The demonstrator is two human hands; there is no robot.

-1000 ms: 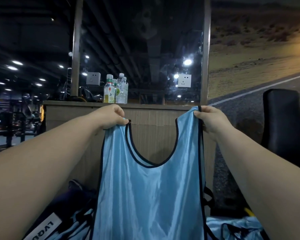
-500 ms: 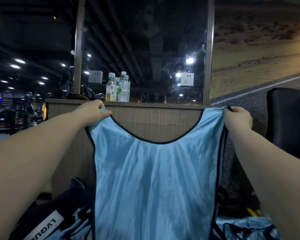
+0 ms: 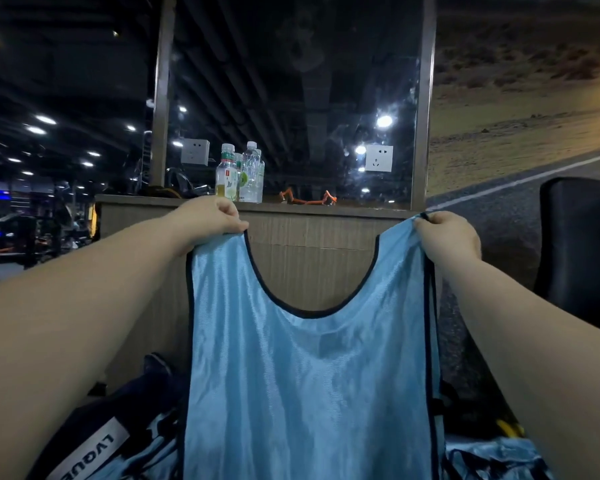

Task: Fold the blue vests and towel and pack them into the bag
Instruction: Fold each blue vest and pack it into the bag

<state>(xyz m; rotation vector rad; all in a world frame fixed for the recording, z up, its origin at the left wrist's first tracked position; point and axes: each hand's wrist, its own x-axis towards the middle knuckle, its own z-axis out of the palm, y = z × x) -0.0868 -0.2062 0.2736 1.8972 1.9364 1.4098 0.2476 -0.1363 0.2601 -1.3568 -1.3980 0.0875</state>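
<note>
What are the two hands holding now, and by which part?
Both hold one blue vest up: left hand and right hand each pinch a shoulder strap.

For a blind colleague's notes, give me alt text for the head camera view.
Two bare hands, left hand and right hand, hold a light blue vest up by its shoulder straps before a wooden counter. Bottles stand on the counter; a dark bag lies below left.
</note>
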